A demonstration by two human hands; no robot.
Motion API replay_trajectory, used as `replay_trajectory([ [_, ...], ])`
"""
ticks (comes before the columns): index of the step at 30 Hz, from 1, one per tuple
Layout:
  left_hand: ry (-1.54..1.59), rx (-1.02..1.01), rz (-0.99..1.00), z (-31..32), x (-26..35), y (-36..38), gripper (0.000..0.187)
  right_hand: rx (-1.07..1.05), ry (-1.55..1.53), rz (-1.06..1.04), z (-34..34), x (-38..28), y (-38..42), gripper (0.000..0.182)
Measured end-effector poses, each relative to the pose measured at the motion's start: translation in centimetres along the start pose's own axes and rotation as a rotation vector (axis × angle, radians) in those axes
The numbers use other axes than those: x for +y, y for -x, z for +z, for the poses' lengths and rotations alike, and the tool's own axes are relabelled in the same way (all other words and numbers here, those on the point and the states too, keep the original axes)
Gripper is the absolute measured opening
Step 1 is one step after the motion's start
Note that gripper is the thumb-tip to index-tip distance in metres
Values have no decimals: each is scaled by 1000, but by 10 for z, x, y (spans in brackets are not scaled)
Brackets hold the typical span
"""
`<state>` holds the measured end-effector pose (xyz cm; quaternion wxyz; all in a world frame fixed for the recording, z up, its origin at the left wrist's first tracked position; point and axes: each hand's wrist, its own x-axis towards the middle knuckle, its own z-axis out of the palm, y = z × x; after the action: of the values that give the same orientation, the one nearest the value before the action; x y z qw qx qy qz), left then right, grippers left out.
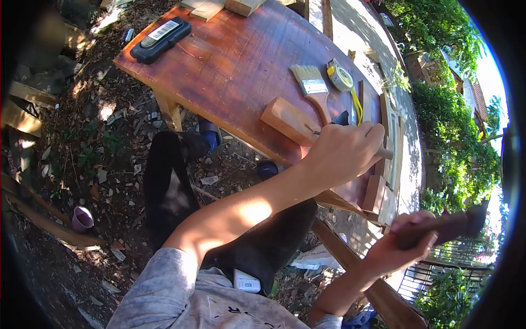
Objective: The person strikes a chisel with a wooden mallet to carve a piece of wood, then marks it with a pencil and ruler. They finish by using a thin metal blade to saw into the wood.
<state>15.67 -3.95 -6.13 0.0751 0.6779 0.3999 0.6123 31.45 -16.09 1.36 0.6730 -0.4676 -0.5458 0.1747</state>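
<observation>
My left hand (350, 151) is closed around a chisel (387, 154). The handle end sticks out past the little-finger side, and the thin metal tip is at the end of a reddish-brown wooden block (290, 120). That block lies near the table edge, and my fingers partly cover its right end. Off to the right, in the air beyond the table, my right hand (402, 244) grips a dark wooden club-like piece (449, 227), blurred and broader at its far end. A paintbrush (312, 86) lies close beyond the block, its handle running toward my left hand.
On the wooden table (230, 66) are a yellow tape measure (341, 75), a dark case (160, 40) with a label, and wood offcuts (205, 10). Another block (374, 194) sits at the right edge. A purple cup (82, 219) stands on the littered ground.
</observation>
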Motion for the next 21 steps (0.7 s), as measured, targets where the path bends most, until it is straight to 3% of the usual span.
replay_trajectory([
  [2,-33,-16,10,3,-4,0,29,-205,444,57,-6,13,11,55],
  [5,-35,-35,-8,4,-5,0,29,-332,389,163,-19,10,3,52],
  [7,-32,-51,-30,3,-3,4,29,5,-50,205,1,-9,-4,52],
  [9,-49,-62,-15,4,-4,2,30,-32,-234,43,-2,-4,-8,48],
  [11,-62,-70,-16,2,-3,2,30,-43,-306,13,15,14,9,47],
  [12,-69,-70,-16,1,-2,1,30,1,-262,213,17,24,26,47],
  [14,-86,-39,8,4,-7,0,29,-258,370,57,-2,45,33,49],
  [16,-118,-48,17,8,-11,4,27,-98,98,348,7,27,35,51],
  [17,-128,-40,7,9,-12,7,27,125,-12,376,6,23,33,52],
  [18,-136,-35,1,9,-10,8,27,60,-113,225,17,9,19,50],
  [21,-132,-51,11,4,-9,2,27,187,-241,84,21,10,11,55],
])
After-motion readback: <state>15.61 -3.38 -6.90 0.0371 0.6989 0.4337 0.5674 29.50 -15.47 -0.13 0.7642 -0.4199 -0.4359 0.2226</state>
